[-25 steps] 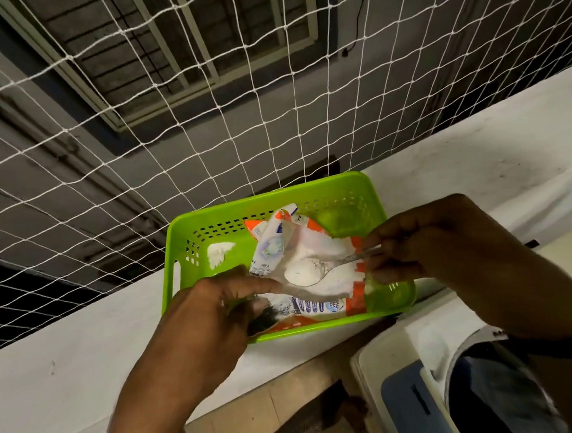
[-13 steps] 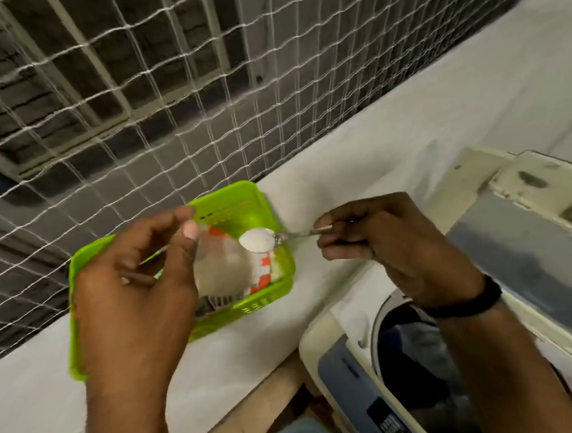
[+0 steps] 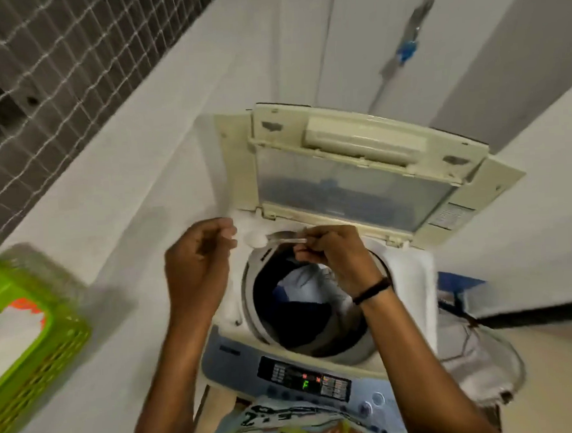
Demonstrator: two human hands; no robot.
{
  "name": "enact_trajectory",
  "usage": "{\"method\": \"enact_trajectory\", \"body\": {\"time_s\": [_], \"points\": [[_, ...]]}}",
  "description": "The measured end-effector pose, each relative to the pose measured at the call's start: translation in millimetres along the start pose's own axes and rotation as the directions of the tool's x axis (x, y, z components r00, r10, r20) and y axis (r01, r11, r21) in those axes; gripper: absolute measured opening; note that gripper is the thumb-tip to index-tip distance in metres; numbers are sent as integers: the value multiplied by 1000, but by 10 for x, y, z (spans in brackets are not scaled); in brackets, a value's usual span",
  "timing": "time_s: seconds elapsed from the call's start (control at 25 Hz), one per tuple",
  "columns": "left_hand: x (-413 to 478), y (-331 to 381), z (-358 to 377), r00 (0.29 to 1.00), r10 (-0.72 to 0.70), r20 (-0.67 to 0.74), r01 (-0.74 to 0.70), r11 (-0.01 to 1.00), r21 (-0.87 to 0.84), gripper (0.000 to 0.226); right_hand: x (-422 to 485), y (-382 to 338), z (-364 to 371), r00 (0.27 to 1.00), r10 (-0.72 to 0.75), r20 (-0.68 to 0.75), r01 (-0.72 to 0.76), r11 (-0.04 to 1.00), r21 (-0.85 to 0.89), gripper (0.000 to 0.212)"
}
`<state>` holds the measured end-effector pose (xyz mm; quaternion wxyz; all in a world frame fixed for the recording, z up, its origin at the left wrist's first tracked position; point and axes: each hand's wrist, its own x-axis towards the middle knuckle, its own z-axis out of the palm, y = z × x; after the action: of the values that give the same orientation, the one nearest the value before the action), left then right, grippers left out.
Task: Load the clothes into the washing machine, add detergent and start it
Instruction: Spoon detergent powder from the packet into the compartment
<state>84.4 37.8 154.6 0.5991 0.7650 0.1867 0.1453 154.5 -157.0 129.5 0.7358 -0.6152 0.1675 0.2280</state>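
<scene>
Detergent powder heaps white in the bowl of a spoon held level over the far-left rim of the washing machine, just in front of its raised lid. The right hand pinches the spoon's handle between thumb and fingers. The left hand hovers just beside the spoon's bowl, its fingers curled toward the thumb, nothing seen in them. Clothes, dark and pale, lie in the drum. A green basket sits on the white ledge, well apart to the left.
</scene>
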Motion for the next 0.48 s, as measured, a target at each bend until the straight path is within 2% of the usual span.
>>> {"method": "enact_trajectory", "body": {"time_s": [0.12,0.24,0.36,0.48], "points": [[207,-637,641,967,-214,136,211,977,32,19,311,406,-557,963,40,-266,-14,995,99,20],[271,-1161,1242,862,-397,315,371,918,143,37,567,681,-942,877,40,-480,-17,999,52,26],[284,-1494,1613,758,-483,438,382,873,302,60,713,807,-1056,811,-122,-573,-75,949,-308,23],[288,-1658,1775,700,-517,492,337,847,411,67,848,989,-1040,834,-326,-444,-58,749,-660,28]]}}
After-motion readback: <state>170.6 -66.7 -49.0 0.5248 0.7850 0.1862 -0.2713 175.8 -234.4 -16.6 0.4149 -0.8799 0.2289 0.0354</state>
